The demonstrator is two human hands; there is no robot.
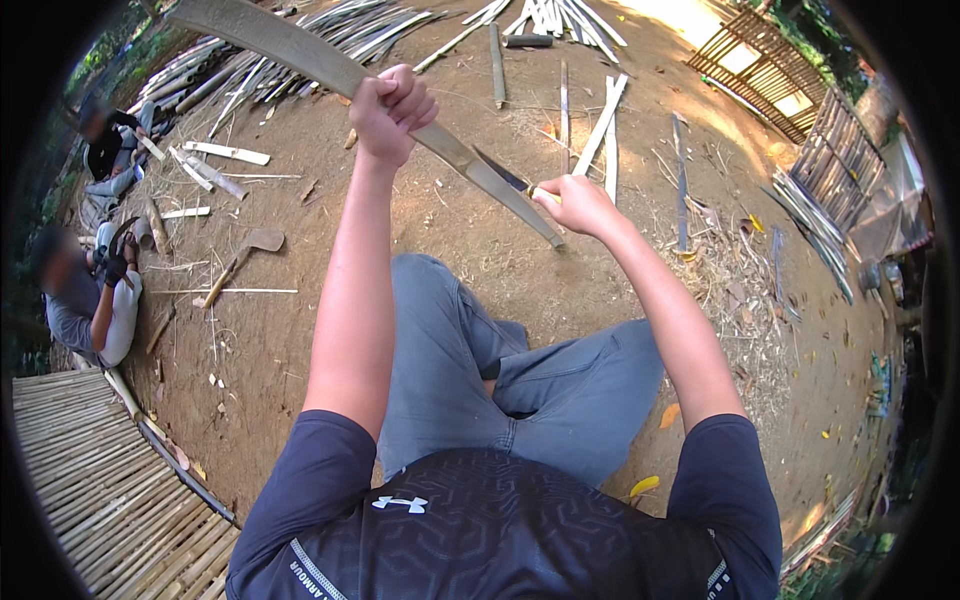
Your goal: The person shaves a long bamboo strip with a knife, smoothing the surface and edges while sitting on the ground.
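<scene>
Strip (445, 147): long, flat, brownish; slants across the upper middle, from the top left down to a tip over bare dirt in front of the crossed legs.
Left hand (396, 110): raised in a fist, fingers closed around the strip.
Right hand (578, 204): closed on the pale handle of a knife, to the right of the strip.
Knife (502, 171): dark blade pointing up and left, close along the strip's upper side; whether the two touch cannot be told.
Legs (440, 345): grey trousers, folded on the ground.
Dirt (340, 250): a wooden-handled tool (235, 268) lies at left; loose slats (602, 128) lie beyond the right hand.
Left edge: two seated people, one in black (100, 150), one in grey (75, 310); below them, a slatted platform (110, 475).
Far side: pile of poles and slats (330, 50) at upper left; lattice panel (765, 75) at upper right.
</scene>
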